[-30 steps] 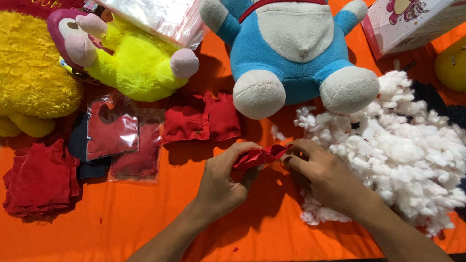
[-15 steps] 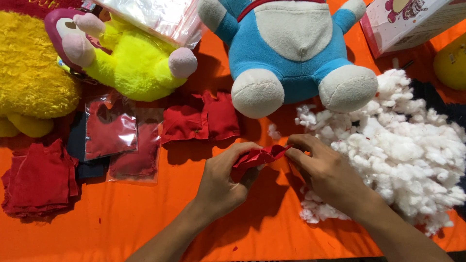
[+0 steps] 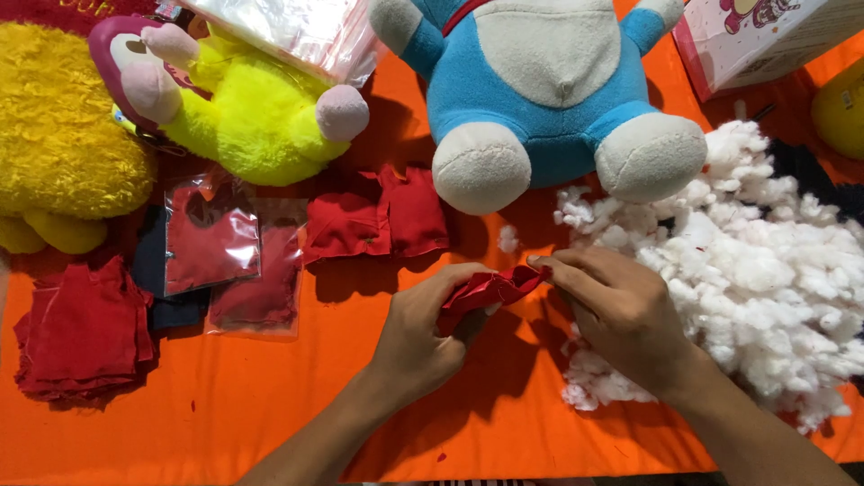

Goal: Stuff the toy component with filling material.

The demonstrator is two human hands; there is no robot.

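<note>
- Two bare hands meet at the centre of the frame over an orange-covered bench (image 3: 225, 432), both working on one small red fabric pouch (image 3: 490, 288).
- Left hand (image 3: 423, 337) comes up from the lower middle, its fingers curled shut around the lower end of the pouch, apparently to keep the cloth steady and raised off the bench.
- Right hand (image 3: 621, 310) reaches in from the lower right, thumb and fingertips pinched together on the pouch's upper right tip, seemingly holding its edge; whether the pouch's mouth is open cannot be told.
- White stuffing (image 3: 765, 270) lies in a big loose heap at the right of the frame, just beside and partly under the right hand, so within easy reach of it.
- Blue plush toy (image 3: 540, 81) sits at top centre, its pale feet pointing down toward the hands.
- More red cloth pieces (image 3: 378, 220) lie flat just above the left hand, near the blue toy's foot.
- Clear plastic packets (image 3: 216, 238) holding red cloth lie at left centre, with a stack of red cloth (image 3: 81, 328) further left.
- Yellow-green plush toy (image 3: 243, 117) and a fuzzy yellow plush (image 3: 54, 135) fill the upper left, set back from the working area.
- Pink and white box (image 3: 765, 36) stands in the upper right corner.
</note>
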